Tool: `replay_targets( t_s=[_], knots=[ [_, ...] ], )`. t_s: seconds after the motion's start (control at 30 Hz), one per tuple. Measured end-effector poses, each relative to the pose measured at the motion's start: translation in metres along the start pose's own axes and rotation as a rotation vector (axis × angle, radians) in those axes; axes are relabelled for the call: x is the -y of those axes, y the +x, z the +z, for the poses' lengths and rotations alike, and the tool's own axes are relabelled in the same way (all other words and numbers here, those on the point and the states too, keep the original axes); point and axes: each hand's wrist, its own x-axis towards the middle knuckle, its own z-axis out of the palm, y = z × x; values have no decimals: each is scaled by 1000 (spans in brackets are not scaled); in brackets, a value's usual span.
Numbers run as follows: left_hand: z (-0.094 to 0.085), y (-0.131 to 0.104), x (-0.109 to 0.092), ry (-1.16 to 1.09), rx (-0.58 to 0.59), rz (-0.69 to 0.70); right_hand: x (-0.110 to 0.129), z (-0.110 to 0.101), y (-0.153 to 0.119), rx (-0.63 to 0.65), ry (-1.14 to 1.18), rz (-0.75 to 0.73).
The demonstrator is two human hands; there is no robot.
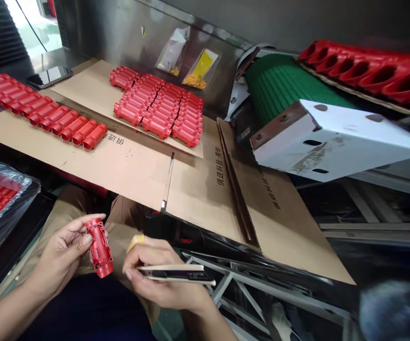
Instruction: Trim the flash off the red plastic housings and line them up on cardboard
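Observation:
My left hand [62,253] grips a red plastic tubular housing [100,247] between thumb and fingers, above my lap. A dark line edges the recessed face of this housing, which is turned up toward me. Close by on the right, my right hand [162,274] is closed around a slim cutter [179,273] with a black and cream handle. The cutter's handle sticks out to the right; its working end is hidden or too small to make out. A yellow finger cover [135,241] sits on one right-hand finger. The two hands are apart.
Cardboard sheets [197,189] cover the bench, bearing a row of red housings [53,113] and a block of red housings [162,106]. Behind lie a phone [50,76] and bags with yellow pieces [201,68]. A green conveyor [279,85] juts in right; a lined bin [23,189] stands left.

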Motion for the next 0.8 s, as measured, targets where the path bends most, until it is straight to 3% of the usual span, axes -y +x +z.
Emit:
replay_targets(
  t_s=[0.07,0.1,0.2,0.3,0.43,0.5,0.57,0.63,0.8],
  knots=[
    [3,-1,0,-19,-15,-14,-6,-4,-4,117,-58,73],
    [4,-2,1,-22,-16,-16,-8,-4,-5,99,-149,141],
    [4,-4,3,20,-10,-7,-12,0,-4,-144,-374,281],
    [2,7,-10,270,28,119,-10,5,-1,-302,-316,239],
    [19,60,-70,1026,-33,666,-5,10,6,-348,-243,178],
    [37,98,-106,1572,-62,809,-2,13,9,-336,-203,140],
    [54,133,-133,1728,-34,853,-1,17,9,-320,-169,109],
    [67,159,-147,1798,-8,888,-5,21,6,-309,-161,103],
    [75,186,-163,1806,-32,1007,-40,28,-14,-394,-230,131]
  ],
)
